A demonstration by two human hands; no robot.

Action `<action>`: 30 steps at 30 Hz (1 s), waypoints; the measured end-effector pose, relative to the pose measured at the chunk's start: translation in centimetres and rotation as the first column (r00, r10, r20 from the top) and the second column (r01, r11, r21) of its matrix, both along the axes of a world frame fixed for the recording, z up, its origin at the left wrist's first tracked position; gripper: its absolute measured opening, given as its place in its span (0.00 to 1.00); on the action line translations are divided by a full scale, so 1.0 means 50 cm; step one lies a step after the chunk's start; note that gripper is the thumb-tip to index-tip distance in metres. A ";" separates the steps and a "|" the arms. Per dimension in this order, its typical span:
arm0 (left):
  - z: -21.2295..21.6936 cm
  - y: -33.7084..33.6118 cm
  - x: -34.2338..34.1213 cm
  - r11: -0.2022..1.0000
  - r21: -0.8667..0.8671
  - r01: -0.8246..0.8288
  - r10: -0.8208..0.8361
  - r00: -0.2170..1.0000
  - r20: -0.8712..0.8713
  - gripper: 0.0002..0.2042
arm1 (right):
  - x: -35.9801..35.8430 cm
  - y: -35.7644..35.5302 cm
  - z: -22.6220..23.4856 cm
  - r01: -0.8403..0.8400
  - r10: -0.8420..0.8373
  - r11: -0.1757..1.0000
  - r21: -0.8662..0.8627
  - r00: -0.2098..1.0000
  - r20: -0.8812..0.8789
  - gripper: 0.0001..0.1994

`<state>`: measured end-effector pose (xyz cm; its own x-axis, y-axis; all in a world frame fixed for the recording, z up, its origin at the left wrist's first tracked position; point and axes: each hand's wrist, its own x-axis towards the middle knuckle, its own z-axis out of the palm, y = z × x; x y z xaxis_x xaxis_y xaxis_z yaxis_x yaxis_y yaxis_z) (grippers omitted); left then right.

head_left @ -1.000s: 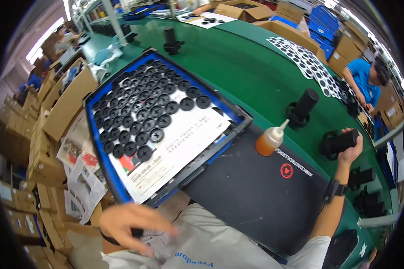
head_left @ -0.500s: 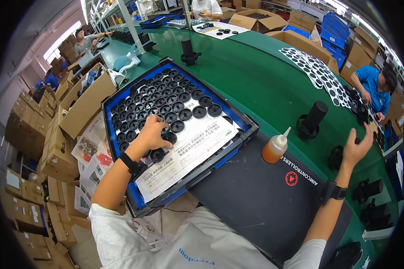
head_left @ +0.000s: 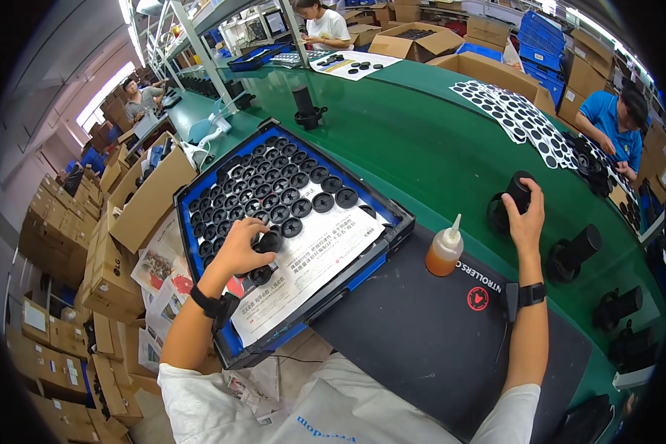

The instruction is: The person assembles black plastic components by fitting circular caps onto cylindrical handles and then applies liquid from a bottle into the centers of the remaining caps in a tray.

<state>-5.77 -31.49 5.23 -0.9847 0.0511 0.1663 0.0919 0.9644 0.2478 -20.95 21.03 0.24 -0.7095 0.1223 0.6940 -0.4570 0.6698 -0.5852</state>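
My left hand [head_left: 243, 250] pinches a round black cap [head_left: 271, 241] at its edge, over the near side of a blue tray [head_left: 401, 219]. Rows of similar black spoked caps [head_left: 263, 189] lie on newspaper [head_left: 303, 277] inside the tray. On the green bench, my right hand [head_left: 527, 218] has its thumb and fingers around a black cylinder [head_left: 519, 191] with a wider collar at its base. The cylinder stands nearly upright. A squeeze bottle [head_left: 444, 250] of amber liquid stands on the black mat [head_left: 392, 311] between my hands.
More black cylinders [head_left: 576, 250] stand or lean along the bench at right, and another black cylinder [head_left: 303, 107] stands behind the tray. White sheets [head_left: 514, 118] with black discs lie at far right, near a co-worker in blue [head_left: 614, 129]. Cardboard boxes [head_left: 144, 189] crowd the left.
My right hand has moved left from open air onto the black cylinder and closed around it. My left hand has taken hold of a cap and tilted it up slightly.
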 end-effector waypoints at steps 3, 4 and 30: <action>0.050 0.022 0.021 0.953 0.271 -0.135 0.079 0.975 0.208 0.28 | -0.009 0.045 -0.021 0.123 -0.126 0.992 -0.033 0.981 -0.150 0.22; 0.062 0.029 0.036 0.954 0.268 -0.137 0.080 0.973 0.215 0.28 | -0.005 0.048 -0.011 0.123 -0.127 0.992 -0.035 0.982 -0.142 0.22; -0.055 0.561 0.095 -0.677 0.665 -0.316 -0.557 0.810 -0.182 0.27 | 0.242 -0.082 0.167 -0.455 0.552 -0.093 -0.886 0.717 -0.426 0.19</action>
